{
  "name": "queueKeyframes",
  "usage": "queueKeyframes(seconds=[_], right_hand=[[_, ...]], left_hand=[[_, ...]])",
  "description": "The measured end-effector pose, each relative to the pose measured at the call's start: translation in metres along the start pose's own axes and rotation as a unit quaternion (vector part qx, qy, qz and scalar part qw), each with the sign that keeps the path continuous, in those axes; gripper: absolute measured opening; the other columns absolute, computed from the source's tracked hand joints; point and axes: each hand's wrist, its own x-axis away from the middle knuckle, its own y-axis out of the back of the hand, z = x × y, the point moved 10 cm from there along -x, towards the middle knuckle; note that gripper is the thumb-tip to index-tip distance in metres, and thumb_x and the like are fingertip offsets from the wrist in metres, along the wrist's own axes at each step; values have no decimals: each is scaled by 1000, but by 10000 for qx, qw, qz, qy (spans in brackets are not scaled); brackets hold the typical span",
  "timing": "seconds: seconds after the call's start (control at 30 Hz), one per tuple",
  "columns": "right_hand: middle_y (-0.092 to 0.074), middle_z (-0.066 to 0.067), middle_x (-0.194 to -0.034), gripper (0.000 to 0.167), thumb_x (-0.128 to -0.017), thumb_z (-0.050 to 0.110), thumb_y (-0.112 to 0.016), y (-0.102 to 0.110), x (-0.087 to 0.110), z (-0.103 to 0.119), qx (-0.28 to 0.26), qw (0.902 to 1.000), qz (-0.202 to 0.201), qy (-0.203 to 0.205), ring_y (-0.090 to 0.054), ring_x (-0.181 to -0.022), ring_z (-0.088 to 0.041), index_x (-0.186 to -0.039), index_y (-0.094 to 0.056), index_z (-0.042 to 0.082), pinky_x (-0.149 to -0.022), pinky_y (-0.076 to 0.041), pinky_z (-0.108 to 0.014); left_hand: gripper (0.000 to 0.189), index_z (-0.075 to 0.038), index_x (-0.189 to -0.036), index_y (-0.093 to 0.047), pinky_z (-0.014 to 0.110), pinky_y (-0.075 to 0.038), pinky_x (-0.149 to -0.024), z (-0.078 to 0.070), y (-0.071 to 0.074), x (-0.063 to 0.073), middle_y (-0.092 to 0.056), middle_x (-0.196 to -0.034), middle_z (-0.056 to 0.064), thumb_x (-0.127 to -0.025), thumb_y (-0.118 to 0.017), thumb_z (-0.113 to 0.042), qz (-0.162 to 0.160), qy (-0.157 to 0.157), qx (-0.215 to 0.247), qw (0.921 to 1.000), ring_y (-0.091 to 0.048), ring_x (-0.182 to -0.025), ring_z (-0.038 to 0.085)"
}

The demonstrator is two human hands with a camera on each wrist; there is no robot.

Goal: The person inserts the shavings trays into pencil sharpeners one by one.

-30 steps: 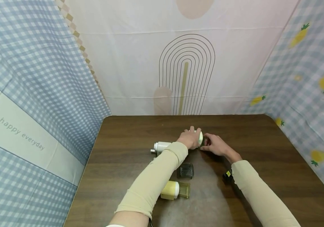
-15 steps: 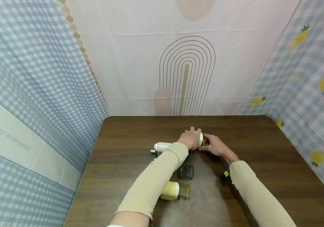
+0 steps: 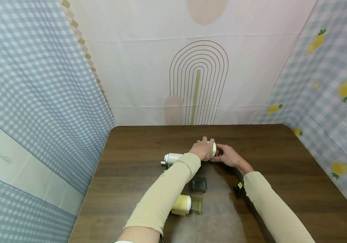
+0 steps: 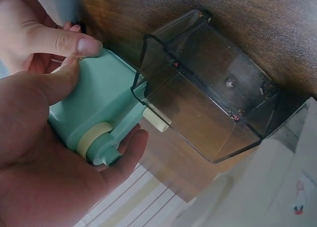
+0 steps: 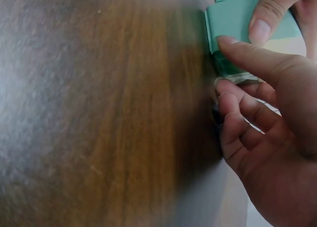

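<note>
Near the far side of the table, my left hand (image 3: 202, 150) grips a green pencil sharpener (image 4: 94, 93), which lies on its side. Its crank has a cream knob (image 4: 156, 119). My right hand (image 3: 228, 156) pinches the sharpener's other end, and a dark green see-through drawer (image 5: 225, 66) shows beneath the body there. Most of that drawer is hidden by the fingers. A loose clear grey shavings drawer (image 4: 218, 83), with specks of debris inside, lies beside the sharpener in the left wrist view.
A white pencil sharpener (image 3: 173, 158) lies left of my left hand, partly behind the sleeve. Closer in is a yellow pencil sharpener (image 3: 180, 205) with its see-through drawer (image 3: 196, 205) sticking out. The brown table (image 3: 282, 162) meets a cloth backdrop at the back.
The dark drawer seen between the right hand and the green sharpener one second ago is now mostly out of sight. My right hand has shifted slightly left, closer to the sharpener.
</note>
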Motion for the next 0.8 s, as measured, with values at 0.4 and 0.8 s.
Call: queueKeyframes(seconds=[0.4,0.8], right_hand=[[-63,-7,-93,30,-99,24,-79,-6,2,-3,-347,9994,2,40,-56,-77,-23,-120,-62,11,-69,-47,-37],[-63,-7,-93,30,-99,24,-79,-5,4,-3,-328,9994,-37,48,-56,-78,-24,-121,-62,11,-70,-47,-39]], left_hand=[[70,-25,-165,-29,37,-53,-95,2,2,5,-39,-156,13,-106,-63,-43,47,-65,142,9999,-54,-126,31],[70,-27,-164,-32,39,-54,-95,3,4,5,-42,-154,11,-105,-66,-43,-67,-99,225,9997,-58,-124,31]])
